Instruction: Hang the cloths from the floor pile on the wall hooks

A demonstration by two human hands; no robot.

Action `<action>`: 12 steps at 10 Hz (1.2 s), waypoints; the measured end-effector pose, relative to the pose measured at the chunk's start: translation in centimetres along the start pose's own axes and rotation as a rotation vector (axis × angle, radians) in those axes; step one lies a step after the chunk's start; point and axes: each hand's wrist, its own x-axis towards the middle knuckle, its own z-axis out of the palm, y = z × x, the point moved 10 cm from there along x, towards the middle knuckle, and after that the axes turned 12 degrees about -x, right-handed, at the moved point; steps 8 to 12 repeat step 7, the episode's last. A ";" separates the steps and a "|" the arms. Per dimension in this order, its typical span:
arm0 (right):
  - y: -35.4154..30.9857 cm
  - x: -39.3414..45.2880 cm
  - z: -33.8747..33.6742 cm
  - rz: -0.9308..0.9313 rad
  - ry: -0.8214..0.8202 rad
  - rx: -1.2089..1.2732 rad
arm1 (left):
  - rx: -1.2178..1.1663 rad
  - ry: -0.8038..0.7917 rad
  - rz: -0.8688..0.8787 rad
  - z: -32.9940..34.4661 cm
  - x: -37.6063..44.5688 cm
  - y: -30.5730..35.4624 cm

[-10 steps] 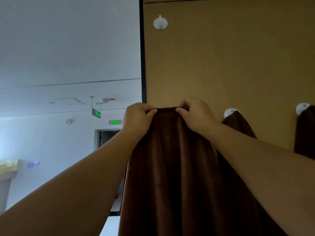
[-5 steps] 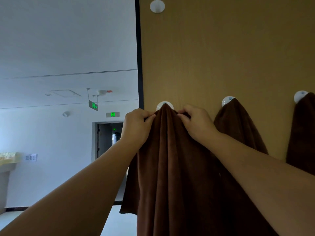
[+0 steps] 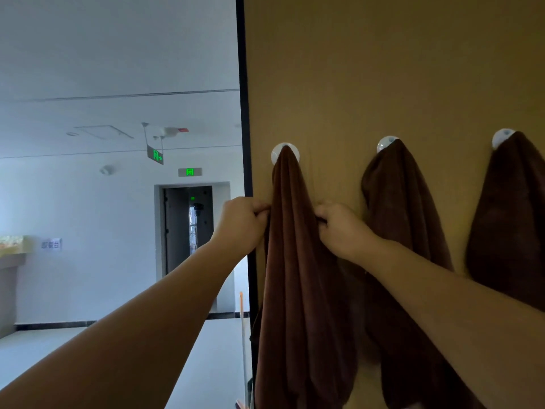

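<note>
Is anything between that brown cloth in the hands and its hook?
Nothing visible. The cloth already hangs from the left hook, its top draped over it. The left hand and right hand grip its edges lower down, with nothing between.

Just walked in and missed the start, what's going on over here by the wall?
A person is hanging brown cloths on white wall hooks. The leftmost cloth hangs from its hook, and the left hand and right hand each grip one of its side edges. Two more cloths hang to the right.
</note>
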 end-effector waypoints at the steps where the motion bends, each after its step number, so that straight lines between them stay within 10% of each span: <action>1: 0.0 -1.6 0.3 0.077 -0.043 0.001 | -0.021 -0.031 -0.040 0.5 -1.1 -0.8; 5: -0.2 -8.7 4.5 0.123 -0.308 -0.343 | -0.285 -0.045 -0.226 2.3 -8.8 -5.5; 12: 1.9 -10.8 3.4 0.149 -0.276 -0.258 | -0.132 -0.095 -0.283 1.6 -11.9 -4.8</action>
